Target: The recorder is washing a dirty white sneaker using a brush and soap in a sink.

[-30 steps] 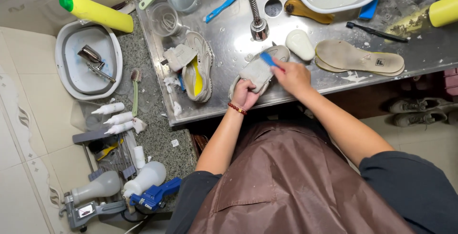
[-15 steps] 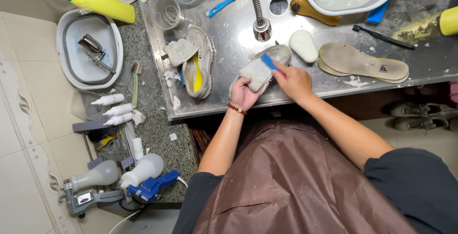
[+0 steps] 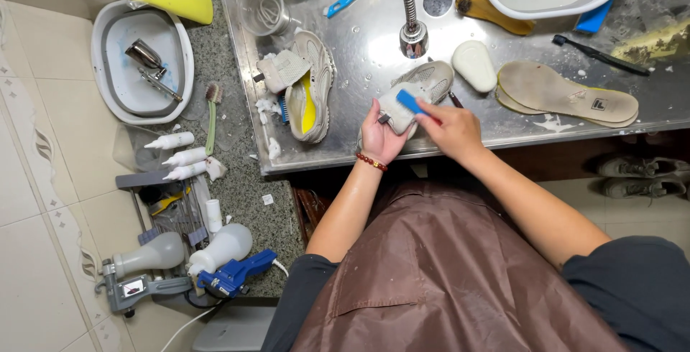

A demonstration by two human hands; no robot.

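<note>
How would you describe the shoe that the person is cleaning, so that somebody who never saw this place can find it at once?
Start at the steel sink counter and its faucet. Just below the faucet, at the near edge, lies a grey sneaker, gripped by the left hand while the right hand presses a blue brush on it. The other sneaker, further left, shows a yellow inside and nobody touches it.
</note>
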